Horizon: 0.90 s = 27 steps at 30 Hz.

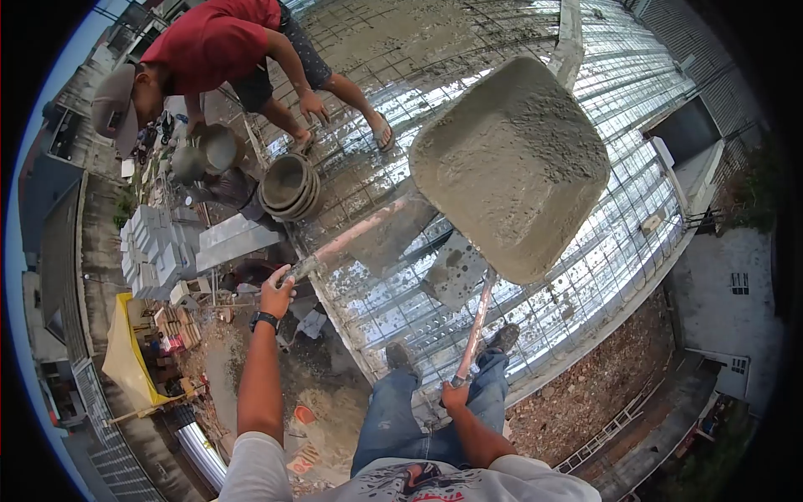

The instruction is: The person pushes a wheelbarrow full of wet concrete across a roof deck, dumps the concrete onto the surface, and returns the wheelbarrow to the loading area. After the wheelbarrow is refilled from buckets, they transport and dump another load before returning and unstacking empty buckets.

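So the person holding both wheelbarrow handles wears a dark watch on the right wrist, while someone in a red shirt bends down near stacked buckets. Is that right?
Not quite: the head view shows the dark watch on the left wrist. The person does hold both wheelbarrow handles, and someone in a red shirt bends down near the stacked buckets.

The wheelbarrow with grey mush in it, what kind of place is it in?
Probably a building site: the wheelbarrow holds what looks like wet concrete, a bar grid covers shiny metal sheets, and grey blocks are stacked up.

Bright daylight, strong fisheye distortion.
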Each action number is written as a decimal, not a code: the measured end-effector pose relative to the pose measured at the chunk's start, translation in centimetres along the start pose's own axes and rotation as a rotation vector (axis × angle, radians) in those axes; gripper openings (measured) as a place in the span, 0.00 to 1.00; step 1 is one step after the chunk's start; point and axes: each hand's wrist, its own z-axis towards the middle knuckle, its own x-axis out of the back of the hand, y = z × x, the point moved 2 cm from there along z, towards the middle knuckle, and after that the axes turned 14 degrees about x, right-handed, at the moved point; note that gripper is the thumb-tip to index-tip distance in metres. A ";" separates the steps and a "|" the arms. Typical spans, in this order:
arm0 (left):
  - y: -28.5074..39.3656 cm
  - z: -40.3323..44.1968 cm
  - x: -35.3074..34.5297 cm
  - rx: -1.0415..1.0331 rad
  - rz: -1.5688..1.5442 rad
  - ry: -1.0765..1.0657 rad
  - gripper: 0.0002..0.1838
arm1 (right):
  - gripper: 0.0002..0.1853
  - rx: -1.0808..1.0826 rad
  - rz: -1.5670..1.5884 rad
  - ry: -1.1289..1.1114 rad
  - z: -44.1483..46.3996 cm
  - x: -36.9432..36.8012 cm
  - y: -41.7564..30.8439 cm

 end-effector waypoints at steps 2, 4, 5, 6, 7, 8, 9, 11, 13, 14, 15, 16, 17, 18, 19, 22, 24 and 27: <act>-3.2 3.3 0.3 -0.004 -0.005 0.057 0.20 | 0.13 0.016 -0.166 0.025 -0.9 -0.8 -1.4; -5.5 6.3 0.6 0.040 -0.044 0.099 0.20 | 0.14 -0.030 0.014 -0.013 -0.9 -2.1 -3.9; -6.1 8.0 0.6 0.091 -0.073 0.116 0.20 | 0.16 -0.095 0.027 -0.034 -0.6 -3.0 -3.9; -7.0 9.5 1.0 0.146 -0.096 0.134 0.21 | 0.18 -0.166 0.040 -0.057 -0.9 -4.1 -3.6; -8.3 11.1 1.5 0.190 -0.243 0.079 0.21 | 0.18 -0.204 0.109 -0.035 -1.1 -4.9 -4.0; -9.7 12.3 1.6 0.203 -0.270 0.066 0.21 | 0.18 -0.189 0.099 -0.036 -0.8 -5.0 -4.4; -11.0 13.7 1.7 0.214 -0.292 0.050 0.21 | 0.19 -0.179 0.093 -0.033 -0.7 -5.3 -4.0; -13.9 15.4 1.6 0.254 -0.314 -0.016 0.21 | 0.19 -0.178 0.046 -0.018 -0.5 -4.8 -3.6; -15.7 14.6 0.3 0.329 -0.329 -0.009 0.21 | 0.20 -0.182 -0.026 0.005 0.2 -3.6 -4.2; -15.9 14.6 -0.4 0.358 -0.333 -0.009 0.22 | 0.18 -0.114 -0.079 0.037 0.2 -3.8 -4.6; -15.8 14.9 -0.9 0.339 -0.359 -0.016 0.22 | 0.15 -0.045 -0.138 0.068 0.5 -3.6 -4.7; -16.2 14.7 -1.3 0.330 -0.385 -0.019 0.22 | 0.13 0.022 -0.204 0.090 0.5 -3.0 -4.6; -16.6 14.2 -1.0 0.325 -0.401 -0.020 0.22 | 0.14 -0.018 -0.092 0.105 0.4 -3.3 -4.5; -16.5 13.9 -0.8 0.312 -0.420 -0.018 0.22 | 0.14 -0.023 -0.116 0.105 0.8 -3.7 -3.9; -16.3 13.7 -0.7 0.308 -0.413 -0.023 0.24 | 0.14 -0.030 -0.139 0.103 0.8 -3.8 -3.3; -16.0 13.6 -1.0 0.292 -0.333 -0.036 0.25 | 0.14 -0.090 -0.121 0.084 0.4 -3.9 -4.2; -16.8 14.3 -1.1 0.276 -0.261 -0.021 0.29 | 0.14 -0.138 -0.095 0.051 0.3 -3.3 -6.8; -18.6 14.8 -1.3 0.158 0.037 0.094 0.37 | 0.14 -0.154 -0.171 -0.007 0.5 -3.2 -6.5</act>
